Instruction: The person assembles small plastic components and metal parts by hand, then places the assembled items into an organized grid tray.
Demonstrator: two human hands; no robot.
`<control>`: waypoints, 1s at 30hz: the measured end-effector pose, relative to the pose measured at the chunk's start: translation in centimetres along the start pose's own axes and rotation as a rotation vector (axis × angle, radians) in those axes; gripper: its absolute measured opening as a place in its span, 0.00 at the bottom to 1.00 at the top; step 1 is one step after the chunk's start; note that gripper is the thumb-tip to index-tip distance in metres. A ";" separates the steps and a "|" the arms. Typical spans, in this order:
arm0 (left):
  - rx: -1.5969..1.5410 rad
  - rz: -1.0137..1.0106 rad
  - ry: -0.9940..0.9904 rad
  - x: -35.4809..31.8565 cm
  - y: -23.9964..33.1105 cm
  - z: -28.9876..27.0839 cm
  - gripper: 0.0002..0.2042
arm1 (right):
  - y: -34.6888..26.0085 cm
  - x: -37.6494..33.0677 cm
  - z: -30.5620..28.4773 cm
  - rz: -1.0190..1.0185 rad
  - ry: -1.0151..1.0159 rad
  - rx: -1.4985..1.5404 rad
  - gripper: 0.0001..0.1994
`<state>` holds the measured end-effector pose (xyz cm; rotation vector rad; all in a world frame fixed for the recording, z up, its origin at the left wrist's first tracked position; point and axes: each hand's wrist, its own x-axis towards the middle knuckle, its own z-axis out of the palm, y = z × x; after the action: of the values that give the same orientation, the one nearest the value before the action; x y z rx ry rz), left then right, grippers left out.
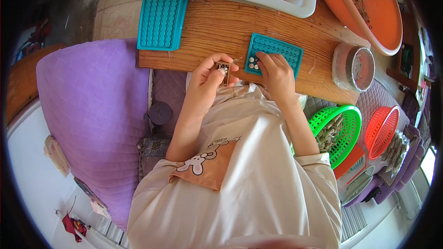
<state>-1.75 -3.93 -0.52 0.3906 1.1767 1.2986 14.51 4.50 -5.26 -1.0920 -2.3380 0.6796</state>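
Observation:
My left hand (208, 76) is closed around a small brown casing (224, 73), which it holds up near the table's front edge. Inside the casing sit small dark and silvery parts; my thumb lies over its left side. To the right, my right hand (278, 71) reaches over a teal tray (297, 60) with rows of round pockets. Its fingers are bent together at the tray, and whatever they pinch is hidden. Several silver button-like discs (252, 65) lie in the tray's near left corner, touching or close to my fingertips.
A second teal tray (180, 32) lies on the wooden table (217, 32). Behind stands a white tub (304, 7) of brown casings, with an orange basin (385, 23) beside it. A clear round container (339, 67) stands at the right edge. Green (353, 129) and red baskets (382, 131) sit below.

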 end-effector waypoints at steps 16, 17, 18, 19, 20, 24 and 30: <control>0.089 -0.091 -0.152 -0.9 0.1 1.7 0.13 | -5.1 0.4 -3.3 -0.226 0.157 0.260 0.09; 0.119 -0.109 -0.155 -0.9 0.3 1.7 0.13 | -5.0 0.4 -3.3 -0.227 0.157 0.261 0.09; 0.146 -0.128 -0.161 -0.9 0.3 1.8 0.14 | -4.8 0.4 -3.3 -0.282 0.164 0.236 0.10; 0.146 -0.128 -0.163 -0.9 0.2 1.9 0.14 | -4.7 0.4 -3.3 -0.336 0.171 0.211 0.10; 0.125 -0.126 -0.184 -0.9 0.1 2.0 0.14 | -4.7 0.2 -3.2 -0.336 0.171 0.208 0.10; 0.126 -0.126 -0.201 -0.9 0.6 2.8 0.15 | -4.5 -0.5 -2.7 -0.394 0.347 0.121 0.12; 0.290 -0.002 -0.168 -0.8 0.4 3.3 0.12 | -4.6 -0.3 -3.1 -0.371 0.306 0.168 0.11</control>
<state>0.88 -3.32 1.51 0.6957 1.2230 1.0721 13.94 2.44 -0.17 -0.6148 -2.0949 0.5161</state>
